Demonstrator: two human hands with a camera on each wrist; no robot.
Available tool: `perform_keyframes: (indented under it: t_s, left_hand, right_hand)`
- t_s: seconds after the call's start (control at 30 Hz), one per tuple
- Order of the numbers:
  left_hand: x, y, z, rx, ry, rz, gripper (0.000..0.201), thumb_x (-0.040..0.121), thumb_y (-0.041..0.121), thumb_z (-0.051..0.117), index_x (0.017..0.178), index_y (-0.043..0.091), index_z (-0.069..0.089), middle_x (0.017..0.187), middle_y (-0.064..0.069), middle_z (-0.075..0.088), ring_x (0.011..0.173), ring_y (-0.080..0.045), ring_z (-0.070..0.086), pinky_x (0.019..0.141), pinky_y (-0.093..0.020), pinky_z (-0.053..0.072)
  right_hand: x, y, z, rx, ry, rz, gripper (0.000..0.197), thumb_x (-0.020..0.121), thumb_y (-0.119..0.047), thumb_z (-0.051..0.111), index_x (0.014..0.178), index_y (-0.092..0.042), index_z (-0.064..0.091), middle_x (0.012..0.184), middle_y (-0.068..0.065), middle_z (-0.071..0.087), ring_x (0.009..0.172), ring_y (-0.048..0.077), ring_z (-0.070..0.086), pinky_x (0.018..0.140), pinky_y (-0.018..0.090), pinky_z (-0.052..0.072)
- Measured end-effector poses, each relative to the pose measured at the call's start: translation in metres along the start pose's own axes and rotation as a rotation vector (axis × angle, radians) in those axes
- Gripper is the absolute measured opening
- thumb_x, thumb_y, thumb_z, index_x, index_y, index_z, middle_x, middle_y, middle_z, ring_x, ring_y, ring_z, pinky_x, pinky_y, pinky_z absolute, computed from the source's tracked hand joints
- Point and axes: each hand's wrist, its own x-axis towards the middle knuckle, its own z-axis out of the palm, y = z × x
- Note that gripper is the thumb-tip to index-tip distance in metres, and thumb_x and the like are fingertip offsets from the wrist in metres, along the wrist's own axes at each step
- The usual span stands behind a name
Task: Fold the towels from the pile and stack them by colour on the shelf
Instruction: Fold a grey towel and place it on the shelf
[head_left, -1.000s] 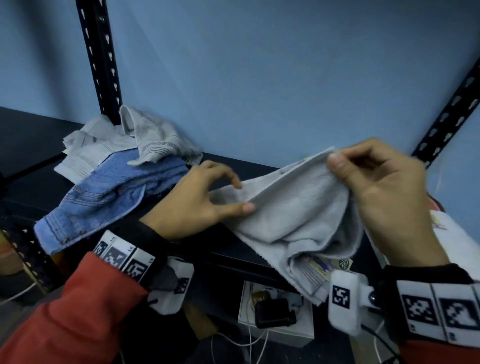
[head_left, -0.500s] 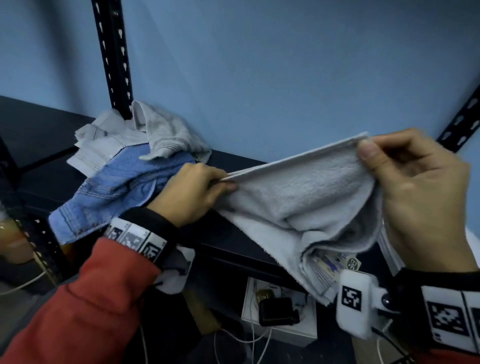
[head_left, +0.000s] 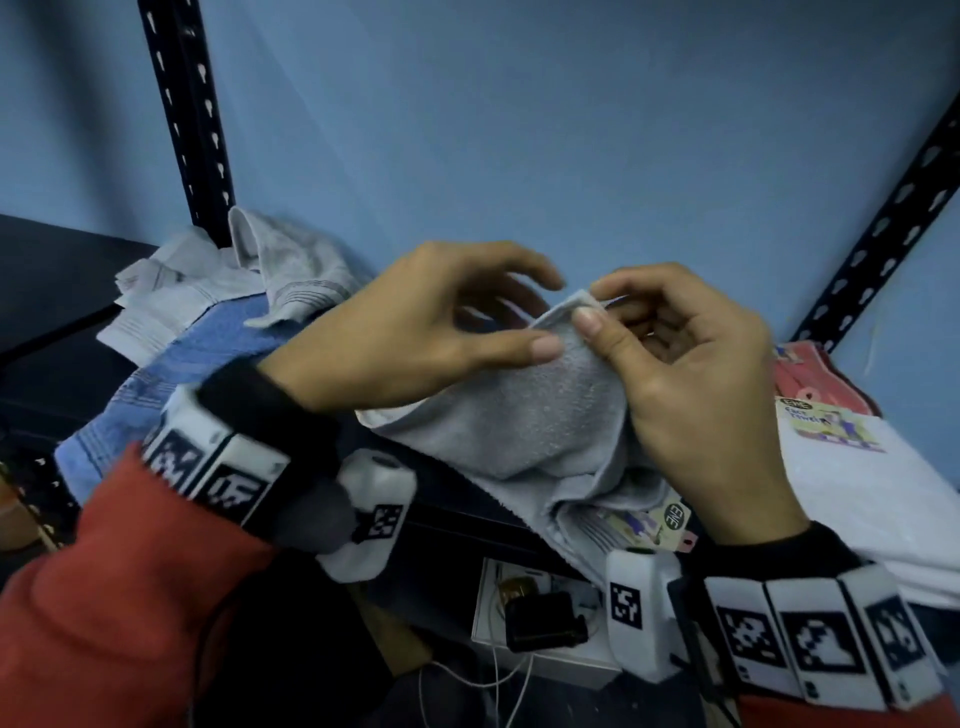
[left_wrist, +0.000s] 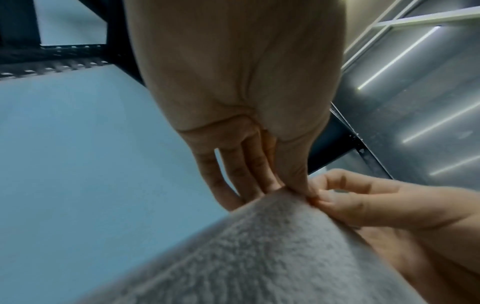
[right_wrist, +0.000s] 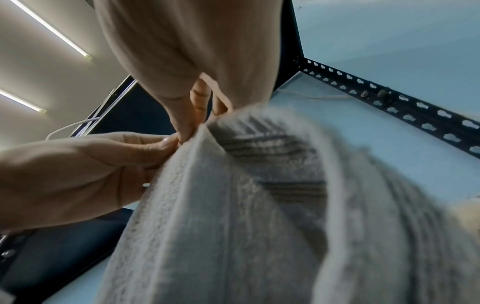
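I hold a grey towel (head_left: 519, 415) doubled over above the dark shelf (head_left: 62, 291). My two hands meet at its top corner. The right hand (head_left: 597, 304) pinches that corner between thumb and forefinger. The left hand (head_left: 550, 317) has its thumb on the front of the cloth and its fingers spread behind it. In the left wrist view the towel (left_wrist: 259, 257) rises to the left hand (left_wrist: 283, 189), thumb tip against the right hand (left_wrist: 324, 195). In the right wrist view the striped towel (right_wrist: 233, 226) hangs from the right hand (right_wrist: 197, 121), with the left hand (right_wrist: 166, 144) beside it.
On the shelf's left lies a loose pile: grey towels (head_left: 291, 270) over a blue towel (head_left: 208, 353), by a black upright post (head_left: 192, 119). At right sit a folded white towel (head_left: 872, 493) with a label and a pink one (head_left: 821, 384). A white box (head_left: 540, 618) stands below.
My left hand has carried its corner of the grey towel rightward to meet the right hand, so the stretched top edge is now folded in half. The right hand shifted slightly left.
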Motion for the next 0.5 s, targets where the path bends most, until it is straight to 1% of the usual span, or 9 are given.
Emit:
perform_keyframes:
  t_s: [0.03,0.1,0.17,0.2,0.27,0.33,0.4,0.43,0.5]
  left_hand:
    - [0.011,0.009,0.003,0.028,0.002,0.043,0.033,0.089,0.035,0.077,0.115,0.016,0.070,0.100,0.000,0.077,0.094,-0.011,0.074,0.085,-0.034,0.059]
    - [0.030,0.016,0.006,0.072,0.036,0.101,0.027,0.088,0.036,0.078,0.104,0.014,0.073,0.086,-0.002,0.077,0.082,-0.020,0.074,0.077,-0.044,0.058]
    - [0.043,0.015,0.008,0.006,0.022,0.114,0.027,0.088,0.029,0.079,0.105,0.009,0.072,0.084,-0.007,0.076,0.082,-0.026,0.074,0.078,-0.048,0.057]
    - [0.047,0.013,0.009,-0.026,0.008,0.124,0.026,0.089,0.025,0.078,0.107,0.007,0.072,0.085,-0.009,0.076,0.082,-0.026,0.074,0.080,-0.048,0.058]
    - [0.047,0.005,0.015,-0.073,0.032,0.150,0.021,0.090,0.018,0.077,0.106,0.004,0.073,0.088,-0.013,0.076,0.082,-0.025,0.074,0.082,-0.046,0.059]
    - [0.044,-0.006,0.020,-0.147,0.089,0.160,0.018,0.089,0.013,0.076,0.104,0.002,0.072,0.091,-0.017,0.076,0.086,-0.025,0.074,0.086,-0.047,0.058]
    - [0.040,-0.015,0.023,-0.232,0.139,0.148,0.016,0.089,0.008,0.075,0.102,0.000,0.071,0.094,-0.017,0.076,0.085,-0.019,0.072,0.087,-0.040,0.057]
    - [0.039,-0.019,0.022,-0.263,0.175,0.142,0.015,0.088,0.007,0.074,0.101,0.001,0.070,0.093,-0.016,0.075,0.084,-0.016,0.070,0.086,-0.036,0.057]
    - [0.036,-0.023,0.016,-0.285,0.282,0.142,0.013,0.087,0.007,0.074,0.100,0.005,0.070,0.090,-0.013,0.073,0.084,-0.012,0.068,0.084,-0.033,0.056]
  right_hand:
    - [0.001,0.000,0.000,0.021,0.011,0.001,0.014,0.088,-0.009,0.077,0.095,-0.014,0.065,0.083,0.003,0.068,0.078,0.017,0.066,0.072,0.030,0.055]
    - [0.003,0.000,-0.005,0.039,0.044,-0.012,0.016,0.088,-0.007,0.076,0.094,-0.012,0.062,0.083,0.004,0.066,0.078,0.018,0.065,0.072,0.029,0.055]
    - [0.006,0.000,-0.011,0.027,0.051,-0.025,0.012,0.091,-0.006,0.073,0.093,-0.013,0.063,0.085,0.001,0.068,0.080,0.012,0.066,0.075,0.024,0.053]
    - [0.006,-0.001,-0.014,0.022,0.040,-0.026,0.010,0.091,-0.007,0.073,0.093,-0.013,0.065,0.087,0.000,0.069,0.082,0.012,0.067,0.077,0.022,0.053]
    - [0.007,-0.002,-0.017,0.017,0.005,-0.017,0.007,0.092,-0.008,0.072,0.093,-0.012,0.067,0.088,0.001,0.071,0.084,0.012,0.069,0.079,0.021,0.053]
    - [0.006,-0.004,-0.014,-0.028,-0.033,-0.005,0.005,0.091,-0.010,0.074,0.093,-0.009,0.069,0.088,0.001,0.072,0.082,0.013,0.069,0.075,0.023,0.055]
    - [0.005,-0.001,-0.009,-0.176,-0.082,-0.011,0.008,0.089,-0.018,0.076,0.089,-0.012,0.070,0.084,-0.001,0.071,0.076,0.016,0.067,0.070,0.031,0.056]
    - [0.003,0.002,-0.007,-0.280,-0.125,-0.016,0.012,0.088,-0.023,0.076,0.087,-0.013,0.070,0.081,-0.001,0.069,0.074,0.019,0.065,0.070,0.036,0.054]
    - [0.001,0.012,-0.002,-0.470,-0.211,-0.005,0.017,0.086,-0.025,0.073,0.078,-0.011,0.067,0.074,0.002,0.061,0.069,0.021,0.056,0.070,0.037,0.045]
